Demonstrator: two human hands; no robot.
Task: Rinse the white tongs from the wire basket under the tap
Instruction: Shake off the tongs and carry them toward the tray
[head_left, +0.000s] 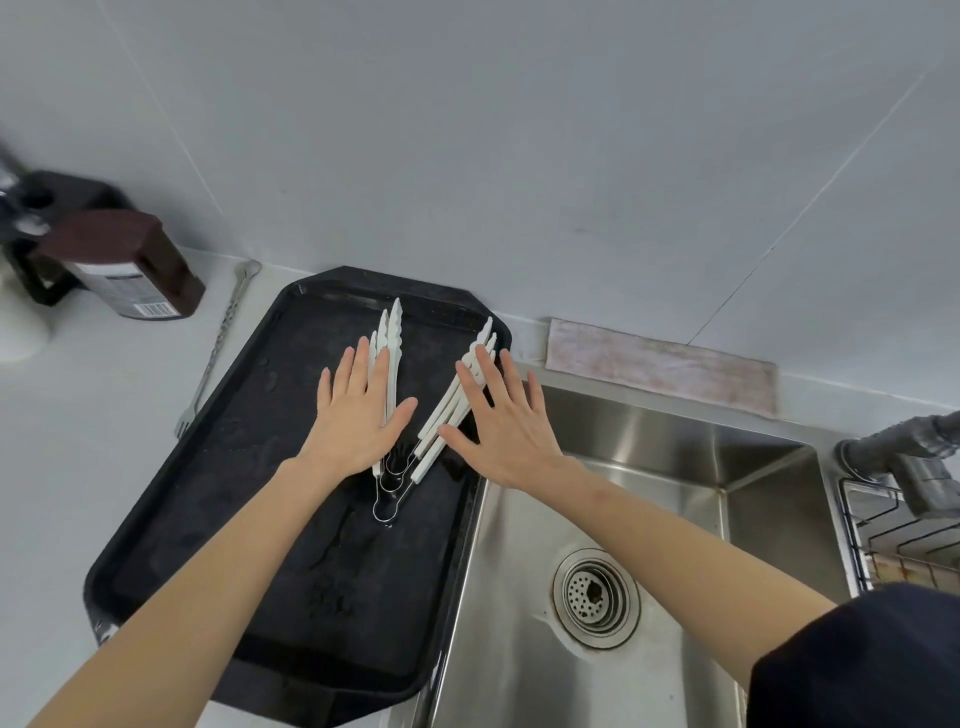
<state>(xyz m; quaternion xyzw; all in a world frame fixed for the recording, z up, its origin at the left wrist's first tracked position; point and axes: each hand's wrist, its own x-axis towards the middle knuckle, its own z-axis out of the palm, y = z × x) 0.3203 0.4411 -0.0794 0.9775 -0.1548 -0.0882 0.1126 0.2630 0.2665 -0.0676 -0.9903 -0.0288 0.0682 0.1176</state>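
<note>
**Both palms flat over the tongs on the tray**

The pale grey table (78, 467) carries everything here, and I place things by the black rectangular plastic tray (218, 509) with clipped corners that lies on it. Just right of the tray, its edge touching the tray's long side, is the stainless steel sink (649, 467), with a round perforated metal drain strainer (595, 597) in its floor. Behind the tray's far right corner, along the wall, lies a folded pinkish cloth (660, 364). Well right of the tray, past the sink, I see the corner of a wire basket (883, 535) and, above it, a grey tap (914, 457). Far left of the tray stands a dark brown bottle (130, 265) with a barcode label. Just beside the tray's left edge lies a long thin metal fork (218, 348) with a twisted stem.

On the tray's far half lie the white plastic tongs (395, 327) with wire loop hinges, several pairs nested and splayed in a V. My left hand (358, 421) lies open, fingers spread, palm down on the left bundle of arms. My right hand (504, 431) is likewise open and flat over the right bundle, reaching in across the sink's corner. Neither hand grips anything. The scalloped tips stick out beyond my fingertips; the wire loops show below my palms.
</note>
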